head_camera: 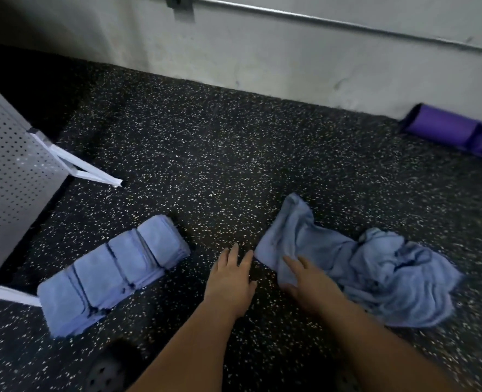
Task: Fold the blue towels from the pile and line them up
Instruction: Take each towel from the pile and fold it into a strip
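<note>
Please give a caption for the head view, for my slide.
Right hand on the towel pile, left hand open, folded towels in a row.
</note>
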The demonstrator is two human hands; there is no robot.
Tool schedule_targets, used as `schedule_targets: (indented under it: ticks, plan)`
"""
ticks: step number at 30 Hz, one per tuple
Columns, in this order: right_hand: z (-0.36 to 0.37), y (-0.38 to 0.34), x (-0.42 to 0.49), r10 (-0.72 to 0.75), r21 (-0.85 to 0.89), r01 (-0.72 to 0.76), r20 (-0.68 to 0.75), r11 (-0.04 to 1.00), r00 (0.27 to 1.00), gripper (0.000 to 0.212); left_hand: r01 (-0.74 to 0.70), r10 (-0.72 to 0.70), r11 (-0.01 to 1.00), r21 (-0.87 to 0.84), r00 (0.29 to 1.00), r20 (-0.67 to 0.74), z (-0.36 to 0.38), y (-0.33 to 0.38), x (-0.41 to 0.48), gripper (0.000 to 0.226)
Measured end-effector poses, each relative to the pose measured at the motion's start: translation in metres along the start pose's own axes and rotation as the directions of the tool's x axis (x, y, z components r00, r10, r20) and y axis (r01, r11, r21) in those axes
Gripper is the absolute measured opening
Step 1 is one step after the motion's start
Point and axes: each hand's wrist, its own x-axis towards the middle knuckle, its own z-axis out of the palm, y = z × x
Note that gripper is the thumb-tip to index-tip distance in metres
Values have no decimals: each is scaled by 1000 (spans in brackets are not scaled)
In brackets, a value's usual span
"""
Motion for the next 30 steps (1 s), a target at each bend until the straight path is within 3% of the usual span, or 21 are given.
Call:
schedule_targets:
  ticks: [7,10,14,21,25,30]
  plan:
    - [31,73,-27,97,-84,-96,4,992,995,76,-69,64,996,54,994,92,46,28,12,80]
    - [36,72,-30,116,-152,-108,43,982,992,71,-88,82,994,60,991,106,58,38,19,80]
    - [48,58,-22,35,-233,-21,58,972,998,65,-98,88,992,73,987,133,62,44,25,80]
    - [67,49,-6,22,-300,1,72,954,997,74,-72,62,995,66,987,146,67,34,31,81]
    - [60,50,-8,29,-165,-38,-58,985,998,61,-52,46,998,37,987,152,65,36,32,82]
    - [30,49,-14,117,170,-80,-221,982,968,40,-89,96,991,-97,994,61,43,53,33,83]
